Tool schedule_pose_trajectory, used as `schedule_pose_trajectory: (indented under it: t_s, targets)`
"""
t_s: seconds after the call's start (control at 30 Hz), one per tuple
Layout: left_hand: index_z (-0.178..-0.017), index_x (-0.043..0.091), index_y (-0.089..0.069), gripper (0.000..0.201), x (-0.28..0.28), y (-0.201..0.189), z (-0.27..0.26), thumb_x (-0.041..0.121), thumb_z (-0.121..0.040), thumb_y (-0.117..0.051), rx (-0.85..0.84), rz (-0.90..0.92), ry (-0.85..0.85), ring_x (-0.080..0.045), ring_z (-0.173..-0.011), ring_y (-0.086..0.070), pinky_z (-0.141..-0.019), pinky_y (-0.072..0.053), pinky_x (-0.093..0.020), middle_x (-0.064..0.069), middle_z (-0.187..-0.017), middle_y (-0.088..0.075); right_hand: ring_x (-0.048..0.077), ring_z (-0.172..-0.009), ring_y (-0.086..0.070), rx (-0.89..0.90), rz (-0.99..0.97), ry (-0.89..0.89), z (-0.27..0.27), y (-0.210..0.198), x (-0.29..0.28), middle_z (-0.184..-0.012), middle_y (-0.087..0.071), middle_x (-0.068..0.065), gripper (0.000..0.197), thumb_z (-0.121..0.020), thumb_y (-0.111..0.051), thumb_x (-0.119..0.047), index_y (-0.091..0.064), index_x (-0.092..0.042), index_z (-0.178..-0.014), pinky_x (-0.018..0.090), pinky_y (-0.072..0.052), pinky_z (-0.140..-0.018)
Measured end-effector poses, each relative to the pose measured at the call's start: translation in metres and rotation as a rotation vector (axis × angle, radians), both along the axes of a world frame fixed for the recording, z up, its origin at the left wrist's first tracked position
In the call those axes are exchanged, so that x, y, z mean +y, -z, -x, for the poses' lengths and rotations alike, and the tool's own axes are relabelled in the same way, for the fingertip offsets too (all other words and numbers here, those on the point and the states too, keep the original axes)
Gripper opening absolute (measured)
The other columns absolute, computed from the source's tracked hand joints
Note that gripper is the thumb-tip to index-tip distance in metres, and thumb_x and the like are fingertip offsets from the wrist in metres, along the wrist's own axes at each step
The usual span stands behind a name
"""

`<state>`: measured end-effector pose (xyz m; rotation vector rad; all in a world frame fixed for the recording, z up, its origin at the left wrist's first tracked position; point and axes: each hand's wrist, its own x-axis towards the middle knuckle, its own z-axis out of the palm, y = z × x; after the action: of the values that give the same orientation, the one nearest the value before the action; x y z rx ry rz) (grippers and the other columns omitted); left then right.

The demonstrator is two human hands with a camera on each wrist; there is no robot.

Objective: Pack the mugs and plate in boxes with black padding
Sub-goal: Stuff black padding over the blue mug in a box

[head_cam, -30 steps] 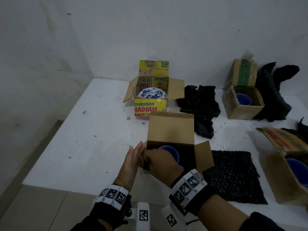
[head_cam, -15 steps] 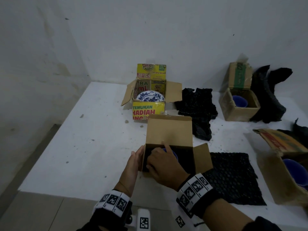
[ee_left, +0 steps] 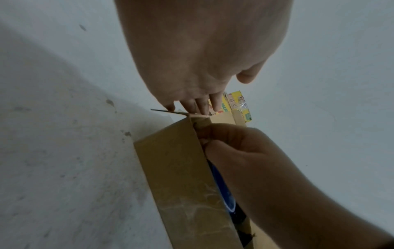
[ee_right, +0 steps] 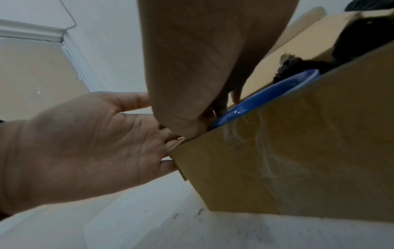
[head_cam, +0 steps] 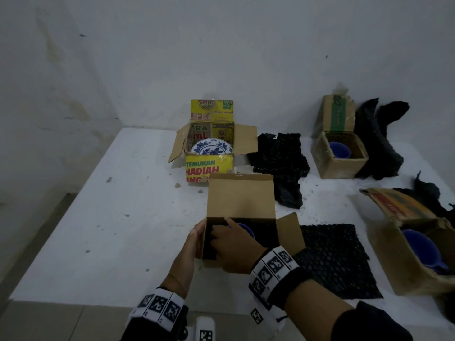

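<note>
At the bench's (head_cam: 118, 217) near edge I had the plain brown box (head_cam: 240, 200) open, its lid flap upright. My left hand (head_cam: 190, 244) lay flat, fingers straight, against the box's left wall. My right hand (head_cam: 234, 244) reached inside, fingers curled beside the blue mug (ee_right: 264, 94) among black padding; whether it gripped anything I could not tell. The plate (head_cam: 212, 146) sat in the yellow box (head_cam: 209, 166) toward the far edge. Two more boxed mugs stood toward the right edge, a black padding sheet (head_cam: 337, 262) just beside my box.
</note>
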<state>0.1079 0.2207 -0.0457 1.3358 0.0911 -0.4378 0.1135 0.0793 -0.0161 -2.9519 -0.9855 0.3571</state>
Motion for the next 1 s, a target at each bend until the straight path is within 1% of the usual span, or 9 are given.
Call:
schedule_pose_trajectory:
  t_s: [0.1, 0.23, 0.33, 0.43, 0.57, 0.67, 0.8, 0.9, 1.0]
  targets:
    - [-0.135, 0.021, -0.04, 0.036, -0.005, -0.014, 0.001, 0.019, -0.101, -0.027, -0.105, -0.125, -0.026, -0.006, -0.119, -0.044, -0.088, -0.039, -0.009, 0.006, -0.133, -0.045, 0.03, -0.123, -0.047, -0.084, -0.293, 0.062, 0.011, 0.001, -0.013, -0.114, -0.063, 0.011, 0.024, -0.086, -0.049, -0.014, -0.07, -0.007, -0.095, 0.048, -0.029, -0.109]
    - [-0.116, 0.029, -0.05, 0.025, -0.031, -0.027, 0.015, 0.018, -0.094, -0.051, -0.336, -0.329, -0.087, -0.011, -0.115, -0.051, -0.09, -0.043, -0.023, 0.006, -0.122, -0.054, 0.017, -0.088, -0.054, -0.297, -0.671, 0.247, 0.039, -0.013, -0.052, -0.091, -0.064, 0.002, 0.021, -0.078, -0.045, -0.014, -0.066, -0.015, -0.079, 0.027, -0.04, -0.084]
    - [-0.104, 0.032, -0.056, 0.02, -0.068, -0.045, 0.038, 0.023, -0.086, -0.053, -0.469, -0.335, -0.1, 0.001, -0.097, -0.057, -0.08, -0.047, -0.014, 0.007, -0.108, -0.059, 0.016, -0.081, -0.054, -0.45, -0.783, 0.415, 0.059, -0.022, -0.095, -0.084, -0.061, 0.0, 0.017, -0.076, -0.048, -0.009, -0.063, -0.015, -0.08, 0.032, -0.043, -0.074]
    - [-0.098, 0.03, -0.061, 0.017, -0.11, -0.059, 0.067, 0.031, -0.082, -0.055, -0.508, -0.274, 0.043, -0.002, -0.093, -0.059, -0.078, -0.048, -0.018, 0.01, -0.097, -0.063, 0.021, -0.078, -0.052, -0.512, -0.772, 0.583, 0.081, -0.018, -0.144, -0.082, -0.058, 0.002, 0.014, -0.081, -0.045, -0.01, -0.059, -0.014, -0.082, 0.037, -0.044, -0.068]
    - [-0.096, 0.025, -0.063, 0.014, -0.161, -0.061, 0.102, 0.022, -0.084, -0.055, -0.434, -0.188, 0.327, -0.004, -0.094, -0.061, -0.081, -0.046, -0.014, 0.012, -0.095, -0.066, 0.022, -0.092, -0.053, -0.419, -0.698, 0.887, 0.112, -0.002, -0.197, -0.096, -0.057, 0.003, 0.021, -0.079, -0.052, -0.009, -0.06, -0.013, -0.098, 0.032, -0.045, -0.077]
    - [-0.1, 0.031, -0.059, 0.019, -0.192, -0.046, 0.115, 0.016, -0.091, -0.054, -0.444, -0.324, 0.451, 0.005, -0.101, -0.054, -0.083, -0.039, -0.006, 0.014, -0.105, -0.06, 0.023, -0.114, -0.047, -0.197, -0.575, 1.033, 0.127, 0.015, -0.225, -0.118, -0.053, 0.006, 0.038, -0.083, -0.057, -0.01, -0.051, -0.012, -0.12, 0.03, -0.041, -0.092]
    - [-0.107, 0.043, -0.047, 0.029, -0.221, -0.014, 0.117, 0.02, -0.09, -0.053, -0.456, -0.579, 0.373, 0.003, -0.119, -0.041, -0.104, -0.037, -0.025, 0.017, -0.124, -0.046, 0.022, -0.13, -0.04, 0.043, -0.61, 1.136, 0.129, 0.042, -0.256, -0.139, -0.042, 0.008, 0.061, -0.083, -0.057, -0.014, -0.033, -0.01, -0.139, 0.035, -0.036, -0.108]
    - [-0.127, 0.034, -0.042, 0.042, -0.234, 0.006, 0.108, 0.02, -0.088, -0.054, -0.337, -0.77, 0.25, -0.012, -0.139, -0.022, -0.113, -0.025, -0.029, 0.006, -0.145, -0.032, 0.024, -0.131, -0.039, 0.121, -0.605, 1.141, 0.126, 0.06, -0.27, -0.143, -0.039, 0.009, 0.071, -0.079, -0.055, -0.024, -0.025, -0.012, -0.142, 0.039, -0.038, -0.107]
    - [-0.136, 0.027, -0.035, 0.057, -0.245, 0.019, 0.097, 0.015, -0.085, -0.056, -0.174, -0.79, 0.11, -0.019, -0.139, -0.023, -0.113, -0.028, -0.036, -0.001, -0.148, -0.029, 0.026, -0.129, -0.04, 0.142, -0.536, 1.171, 0.124, 0.069, -0.273, -0.143, -0.037, 0.01, 0.076, -0.083, -0.059, -0.027, -0.018, -0.013, -0.145, 0.037, -0.04, -0.105]
